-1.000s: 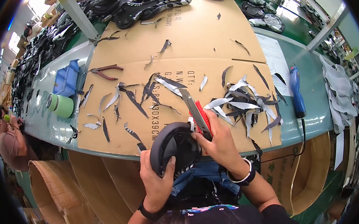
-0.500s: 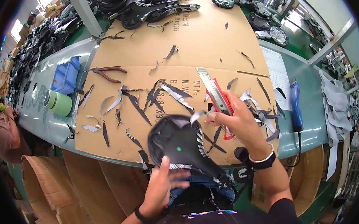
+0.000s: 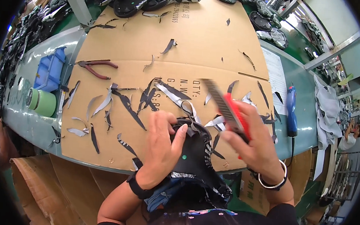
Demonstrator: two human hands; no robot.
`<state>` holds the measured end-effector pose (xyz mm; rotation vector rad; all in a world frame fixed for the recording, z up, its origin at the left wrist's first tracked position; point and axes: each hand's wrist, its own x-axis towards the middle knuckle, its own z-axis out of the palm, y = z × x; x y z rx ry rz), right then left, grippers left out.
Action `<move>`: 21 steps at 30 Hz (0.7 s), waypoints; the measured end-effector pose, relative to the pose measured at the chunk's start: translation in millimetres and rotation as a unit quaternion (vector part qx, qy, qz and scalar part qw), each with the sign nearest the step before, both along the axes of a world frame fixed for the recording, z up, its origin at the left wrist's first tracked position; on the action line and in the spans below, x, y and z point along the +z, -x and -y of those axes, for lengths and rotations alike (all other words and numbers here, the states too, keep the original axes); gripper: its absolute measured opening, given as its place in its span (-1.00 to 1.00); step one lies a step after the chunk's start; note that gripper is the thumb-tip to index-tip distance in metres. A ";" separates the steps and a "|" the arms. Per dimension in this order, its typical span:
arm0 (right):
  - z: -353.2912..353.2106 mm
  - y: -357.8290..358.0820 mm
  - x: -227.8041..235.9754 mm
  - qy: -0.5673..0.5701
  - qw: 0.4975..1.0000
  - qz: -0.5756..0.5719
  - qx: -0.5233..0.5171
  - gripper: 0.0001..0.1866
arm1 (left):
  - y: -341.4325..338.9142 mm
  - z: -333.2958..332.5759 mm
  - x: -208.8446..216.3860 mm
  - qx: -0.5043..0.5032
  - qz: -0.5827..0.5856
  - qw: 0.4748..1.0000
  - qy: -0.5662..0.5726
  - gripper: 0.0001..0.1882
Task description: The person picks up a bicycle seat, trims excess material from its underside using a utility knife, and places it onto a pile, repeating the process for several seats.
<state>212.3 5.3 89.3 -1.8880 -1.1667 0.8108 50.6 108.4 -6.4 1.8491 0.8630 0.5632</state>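
Observation:
A black bicycle saddle (image 3: 191, 160) with black-and-white patterned edges lies tilted at the table's near edge, against my lap. My left hand (image 3: 161, 142) grips its wide far end, thumb inside the hollow and fingers over the rim. A loose strip of trim (image 3: 187, 109) curls up from that rim, just beyond my fingertips. My right hand (image 3: 254, 142) is closed around a red utility knife (image 3: 229, 111), raised to the right of the saddle. The knife is smeared by motion; its blade end points up and left, apart from the saddle.
Dark and grey offcuts (image 3: 128, 107) litter the cardboard sheet (image 3: 201, 39). Pliers (image 3: 96, 67), a blue bin (image 3: 50, 69) and a green flask (image 3: 42, 103) are on the left. A blue corded tool (image 3: 291, 111) lies right, near grey fabric (image 3: 323, 109). More saddles (image 3: 141, 1) are piled at the back.
My left hand has moved up from the saddle's near side to grip its far rim. My right hand has pulled the knife slightly right, away from the saddle.

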 end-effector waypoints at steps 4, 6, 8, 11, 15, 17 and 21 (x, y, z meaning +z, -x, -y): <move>34.0 -3.8 -49.2 0.042 0.998 0.022 -0.037 -0.19 | -11.0 -4.6 6.7 0.014 -0.017 0.990 -0.139 -0.65; 34.0 12.7 -71.7 0.045 0.997 -0.044 -0.032 -0.14 | -15.6 -7.4 7.7 -0.058 -0.126 0.980 -0.142 -0.63; 27.0 19.4 -82.6 -0.022 0.999 0.037 -0.015 -0.15 | -18.2 -5.8 10.1 -0.049 -0.117 0.986 -0.109 -0.69; 25.3 21.1 -85.1 -0.059 0.998 0.007 -0.018 -0.16 | -21.4 0.1 5.8 -0.020 0.038 0.994 -0.100 -0.79; 27.8 19.3 -73.8 0.005 1.000 0.016 -0.021 -0.29 | -21.4 -1.9 -4.6 0.008 0.059 0.998 -0.011 -0.88; 40.2 18.9 -51.2 0.029 0.996 0.073 -0.030 -0.35 | -19.2 -2.2 -2.4 0.016 0.070 0.997 0.007 -0.87; 48.4 22.1 -29.6 0.043 0.968 0.243 0.044 -0.43 | -16.3 -1.5 -1.6 0.015 0.105 0.994 0.035 -0.85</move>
